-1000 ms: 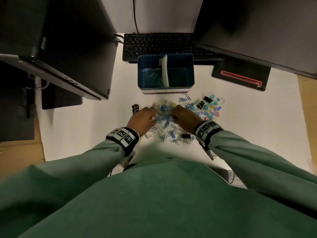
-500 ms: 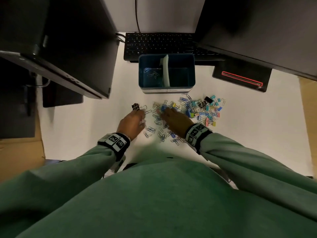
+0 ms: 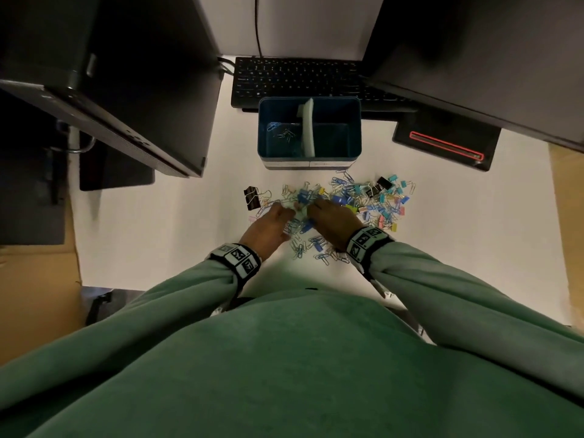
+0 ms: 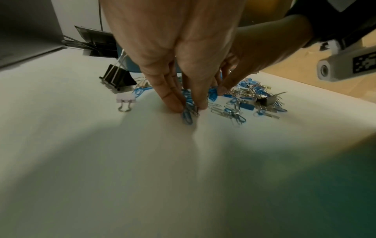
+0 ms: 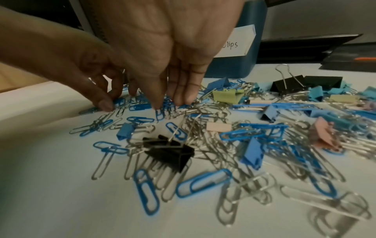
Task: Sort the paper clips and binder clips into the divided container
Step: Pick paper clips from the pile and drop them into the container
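While left fingers (image 4: 173, 100) pinch slim blue paper clips (image 4: 187, 115), straight right fingers (image 5: 184, 95) touch the mixed pile (image 5: 251, 133).

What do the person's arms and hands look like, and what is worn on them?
The left sleeve and right sleeve are loose and green. The left wristband and right wristband are black, with white blocks bearing black-and-white square codes. A white camera housing with a round lens sits at the right wrist. The left hand and right hand are bare, without gloves.
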A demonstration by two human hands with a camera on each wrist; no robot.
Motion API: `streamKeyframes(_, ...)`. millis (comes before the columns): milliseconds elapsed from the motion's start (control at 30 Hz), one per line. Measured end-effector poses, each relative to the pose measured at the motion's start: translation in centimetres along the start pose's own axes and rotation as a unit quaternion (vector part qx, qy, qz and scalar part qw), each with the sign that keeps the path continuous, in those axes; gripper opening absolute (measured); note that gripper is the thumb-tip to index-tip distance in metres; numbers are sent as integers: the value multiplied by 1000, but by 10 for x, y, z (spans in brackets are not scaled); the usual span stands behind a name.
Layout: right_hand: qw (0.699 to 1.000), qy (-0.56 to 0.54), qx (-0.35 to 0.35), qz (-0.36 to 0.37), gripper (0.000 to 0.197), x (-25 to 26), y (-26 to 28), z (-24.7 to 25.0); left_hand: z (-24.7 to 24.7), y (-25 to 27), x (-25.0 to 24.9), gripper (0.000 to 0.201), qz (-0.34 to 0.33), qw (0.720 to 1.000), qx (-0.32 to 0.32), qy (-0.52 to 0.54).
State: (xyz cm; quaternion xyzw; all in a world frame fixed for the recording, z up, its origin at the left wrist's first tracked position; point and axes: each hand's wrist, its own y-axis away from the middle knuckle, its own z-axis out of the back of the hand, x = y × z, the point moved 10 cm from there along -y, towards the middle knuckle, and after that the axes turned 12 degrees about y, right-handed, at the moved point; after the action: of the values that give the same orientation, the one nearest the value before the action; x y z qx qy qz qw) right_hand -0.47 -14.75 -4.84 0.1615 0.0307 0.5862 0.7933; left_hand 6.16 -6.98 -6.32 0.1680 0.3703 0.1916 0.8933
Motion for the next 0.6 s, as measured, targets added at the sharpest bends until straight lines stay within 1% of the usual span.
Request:
streamKeyframes(67,999,-31,12,-6,17,-3,-1,-3,-3,-8,-6,35,-8,1000,10,0)
streamKeyframes(133,997,-74,16,-29,16,-12,1,-1,-5,-12,-7,21,-7,1000,14,6)
streamKeyframes(200,988,-139,14,-60,16,-26,6,3,-5,-15,-7,17,-10,1000,15,5)
streamKeyframes(267,976,-204,6,-76,15,-37,13,12,-5,-16,-9,20,-20,999,16,-24)
streamKeyframes(367,957,-274,-39,-84,17,-42,15,48,-5,-16,-15,24,-35,998,17,-55)
streamKeyframes(433,939,-312,-97,-108,18,-46,0,80,-1,-15,-15,21,-35,998,14,-43)
streamKeyframes(500,921,-330,-160,-128,15,-50,-25,115,3,-14,-13,15,-26,1000,11,-10)
streamKeyframes(533,918,-326,-184,-132,13,-52,-40,129,7,-13,-11,12,-20,1000,12,3)
streamKeyframes(567,923,-307,-188,-135,13,-52,-55,137,10,-12,-10,10,-13,1000,13,20)
streamKeyframes(600,934,-283,-171,-137,13,-50,-70,139,15,-12,-8,9,-8,999,11,41)
